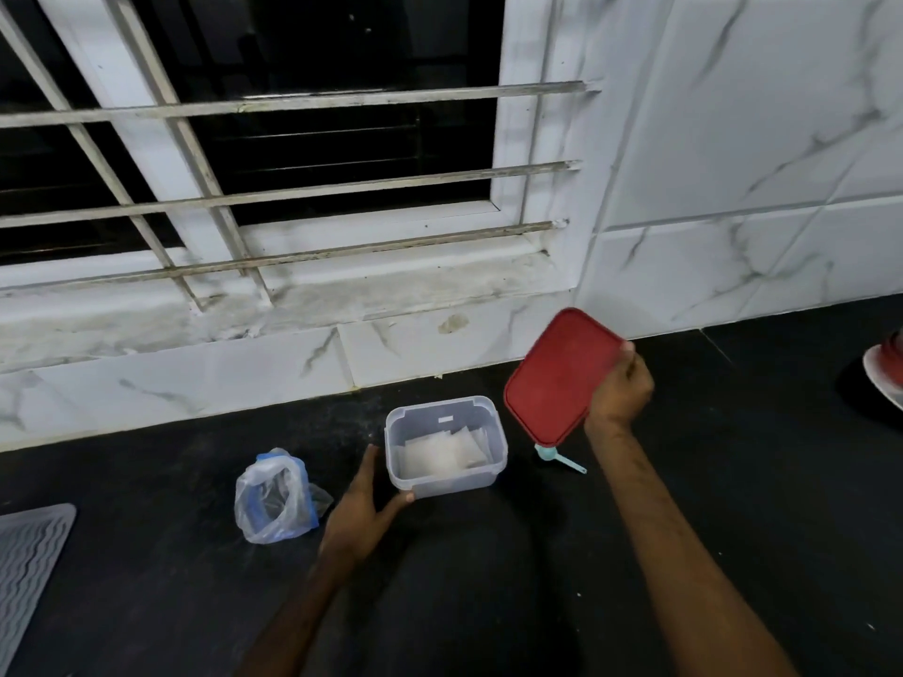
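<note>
Red and tilted, the lid (557,378) hangs in the air in the right hand (620,388), whose grip grasps its right edge, just right of the clear tub (454,486) that stands uncovered on the dark surface (733,432) with white sachets (440,456) inside. The left hand (361,505) lies along the tub's left wall, its grip released, fingers straight and thumb touching the near left corner. A crumpled plastic bag (273,498) sits just left of that hand, and a teal scoop (562,459) lies under the lid.
</note>
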The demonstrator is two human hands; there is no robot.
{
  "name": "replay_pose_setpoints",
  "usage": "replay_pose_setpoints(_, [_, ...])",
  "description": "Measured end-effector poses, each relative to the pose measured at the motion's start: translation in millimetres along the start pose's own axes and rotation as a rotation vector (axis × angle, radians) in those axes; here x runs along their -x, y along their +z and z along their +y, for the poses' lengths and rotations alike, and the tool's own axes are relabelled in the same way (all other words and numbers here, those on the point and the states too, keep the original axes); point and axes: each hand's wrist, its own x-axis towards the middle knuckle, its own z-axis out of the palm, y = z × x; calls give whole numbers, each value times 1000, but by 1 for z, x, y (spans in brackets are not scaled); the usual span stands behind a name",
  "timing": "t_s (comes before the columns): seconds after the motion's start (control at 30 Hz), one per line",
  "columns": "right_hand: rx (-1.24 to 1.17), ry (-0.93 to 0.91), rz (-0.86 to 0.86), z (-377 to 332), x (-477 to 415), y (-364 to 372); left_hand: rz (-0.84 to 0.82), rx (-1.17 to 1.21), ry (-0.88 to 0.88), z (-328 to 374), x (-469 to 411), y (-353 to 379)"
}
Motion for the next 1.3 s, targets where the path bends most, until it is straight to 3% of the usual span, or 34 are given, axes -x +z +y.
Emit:
replay_pose_setpoints(0.1, [-64, 279, 45, 23, -22, -44, 81, 6, 57, 2, 4, -9])
replay_pose_setpoints(0.23, [77, 447, 32, 64, -10, -94, 138, -137, 220, 14, 0, -10])
replay_pose_setpoints(0.37, [125, 684, 154, 100, 22, -127, 77, -297, 297, 29, -1, 1])
replay_pose_setpoints(0.47, [175, 744, 112, 108, 36, -139, -44, -458, 298, 35, 2, 7])
replay_pose_setpoints(0.53, [216, 705, 93, 110, 40, -141, -63, -549, 319, 34, 3, 9])
replay_pose_setpoints(0.6, [341, 620, 210, 112, 40, -139, -76, -619, 314, 35, 2, 8])
replay_pose_setpoints(0.7, [550, 377, 159, 100, 46, -127, -88, -681, 325, 40, 8, 7])
replay_pose_setpoints(0.77, [627, 87, 29, 83, 57, -113, -86, -675, 342, 41, 14, 6])
replay_pose_setpoints(0.83, [531, -212, -230, 65, 72, -90, -98, -626, 344, 41, 21, 5])
replay_pose_setpoints(0.87, [488, -274, -393, 58, 80, -74, -100, -589, 342, 40, 23, 6])
replay_pose_setpoints(0.93, [522, -267, -722, 46, 95, -37, -79, -489, 368, 38, 30, 5])
replay_pose_setpoints(1.03, [856, -233, -1082, 58, 116, 16, -11, -373, 389, 32, 38, -6])
replay_pose_setpoints(1.13, [1162, -225, -1162, 82, 131, 41, 56, -303, 379, 28, 47, -28])
replay_pose_setpoints(1.3, [1294, -205, -1065, 99, 142, 57, 124, -304, 316, 10, 47, -71])
